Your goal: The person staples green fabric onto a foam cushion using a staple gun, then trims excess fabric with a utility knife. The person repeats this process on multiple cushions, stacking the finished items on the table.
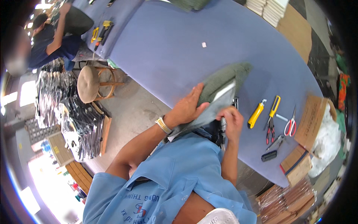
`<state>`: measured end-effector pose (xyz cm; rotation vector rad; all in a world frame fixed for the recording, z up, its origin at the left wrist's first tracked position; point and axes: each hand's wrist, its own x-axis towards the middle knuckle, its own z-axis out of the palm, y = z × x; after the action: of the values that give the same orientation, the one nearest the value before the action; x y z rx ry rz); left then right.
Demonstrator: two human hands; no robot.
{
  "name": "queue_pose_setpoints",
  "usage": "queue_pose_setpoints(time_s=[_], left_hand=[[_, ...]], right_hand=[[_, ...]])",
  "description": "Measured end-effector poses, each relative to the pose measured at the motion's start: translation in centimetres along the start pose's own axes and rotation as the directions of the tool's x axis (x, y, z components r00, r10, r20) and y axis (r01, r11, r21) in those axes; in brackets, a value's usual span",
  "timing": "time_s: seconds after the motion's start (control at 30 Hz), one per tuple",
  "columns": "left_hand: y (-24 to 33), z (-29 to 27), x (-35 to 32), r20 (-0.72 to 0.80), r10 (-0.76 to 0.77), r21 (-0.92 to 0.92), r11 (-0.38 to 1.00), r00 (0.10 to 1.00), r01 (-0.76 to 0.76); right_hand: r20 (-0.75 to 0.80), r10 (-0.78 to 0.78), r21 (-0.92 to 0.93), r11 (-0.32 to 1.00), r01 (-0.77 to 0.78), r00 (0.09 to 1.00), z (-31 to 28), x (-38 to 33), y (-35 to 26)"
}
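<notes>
Left hand: left hand (186,108) lies flat, fingers spread, on top of the green garment (223,80); grip released, pressing rather than grasping.
Right hand: right hand (232,121) at the tabletop's near edge, grip clenched on the lower edge of the clear plastic bag (212,108).
Garment: olive green, folded, partly inside the bag, its far end resting on the tabletop (179,48).
Near packages: stack of brown flat packets in clear wrap (287,201) at lower right, below the tabletop edge, cut off by the rim.
Boxes: open cardboard box (311,119) with white plastic film (328,142) at the right edge; smaller cardboard piece (296,164) in front.
Tools: yellow utility knife (256,114), yellow-handled pliers (272,119), red-handled scissors (290,125), just right of the hands.
Label: small white tag (204,44) alone, mid-tabletop.
Hidden: what sits under the bag by the right hand is dark, unclear.
Surface: blue-violet cloth covering.
Room: round stool (88,84) on grey floor, hanging bagged garments (74,115) at left, another person (52,41) seated far left.
</notes>
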<state>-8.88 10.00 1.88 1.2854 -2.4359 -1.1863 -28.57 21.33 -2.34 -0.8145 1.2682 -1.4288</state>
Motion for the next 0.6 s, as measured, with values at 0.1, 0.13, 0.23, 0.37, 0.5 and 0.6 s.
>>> queue_pose_setpoints(time_s=[0.1, 0.13, 0.23, 0.37, 0.5, 0.6], left_hand=[[0.4, 0.5, -0.1, -0.016, -0.016, 0.019, 1.0, 1.0, 0.016], [0.4, 0.6, -0.2, -0.017, -0.01, 0.031, 0.999, 1.0, 0.01], [0.7, 1.0, -0.3, -0.03, -0.03, 0.068, 0.997, 0.999, 0.032], [0.9, 1.8, -0.2, -0.046, -0.025, 0.072, 0.997, 0.999, 0.028], [1.2, 1.4, -0.2, 0.022, -0.141, 0.044, 0.989, 0.99, 0.14], [1.7, 1.0, -0.5, 0.006, -0.131, 0.064, 0.989, 0.991, 0.13]], right_hand=[[-0.297, 0.067, -0.389, 0.903, -0.184, 0.953, -2.5, -2.6, 5.6], [-0.376, 0.072, -0.511, 0.816, -0.272, 0.924, -2.6, -3.1, 7.5], [-0.157, -0.059, -0.828, 0.552, -0.099, 0.986, -1.6, -3.8, 10.3], [-0.128, -0.112, -0.703, 0.711, -0.01, 0.985, -2.8, -2.1, 13.7], [-0.318, 0.069, -0.617, 0.742, -0.262, 0.945, -2.7, -2.0, 7.1], [-0.454, 0.027, -0.581, 0.749, -0.318, 0.891, -4.6, -2.6, 1.6]])
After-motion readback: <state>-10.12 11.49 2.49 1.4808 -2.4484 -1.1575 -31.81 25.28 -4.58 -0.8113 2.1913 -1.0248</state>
